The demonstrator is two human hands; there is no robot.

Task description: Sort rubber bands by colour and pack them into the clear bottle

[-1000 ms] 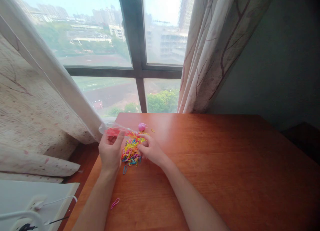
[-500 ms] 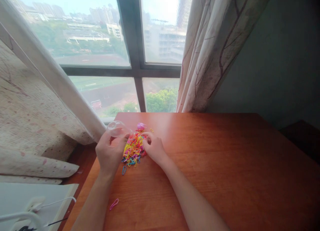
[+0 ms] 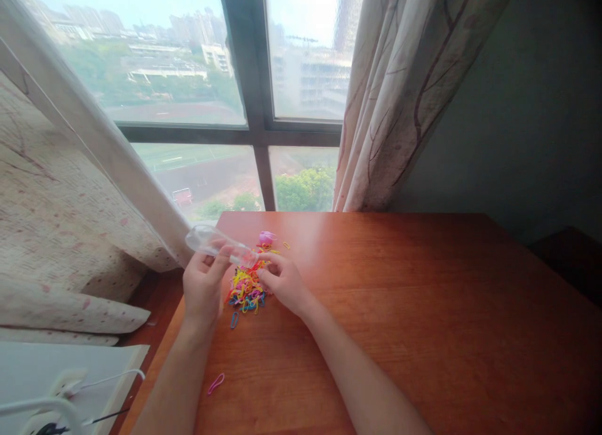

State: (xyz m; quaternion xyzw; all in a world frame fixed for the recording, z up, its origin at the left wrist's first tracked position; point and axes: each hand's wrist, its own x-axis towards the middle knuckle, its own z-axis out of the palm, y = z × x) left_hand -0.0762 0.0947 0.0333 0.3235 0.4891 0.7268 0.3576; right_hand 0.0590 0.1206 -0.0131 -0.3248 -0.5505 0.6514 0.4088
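Note:
My left hand point(image 3: 204, 284) is closed around a clear plastic bottle point(image 3: 200, 235), which lies tilted with its mouth pointing right and down. Some red shows inside near the mouth. At that mouth, my right hand point(image 3: 285, 284) has its index finger and thumb bent together; whatever is between them is too small to make out. Under both hands spreads a pile of small coloured rubber bands point(image 3: 247, 288), mostly yellow, red, pink and blue. A pink-purple piece point(image 3: 267, 237) sits at the far end of the pile.
A blue band point(image 3: 234, 320) and a pink band point(image 3: 216, 383) lie apart on the wooden table point(image 3: 399, 309). Behind the table are a window point(image 3: 305, 172) and curtains point(image 3: 390, 96). A white surface with sockets and cables point(image 3: 70, 385) is at lower left.
The bottle has swung from pointing away to lying more sideways, its mouth now by my right fingers. My right hand has shifted slightly left, off the pile to the bottle's mouth.

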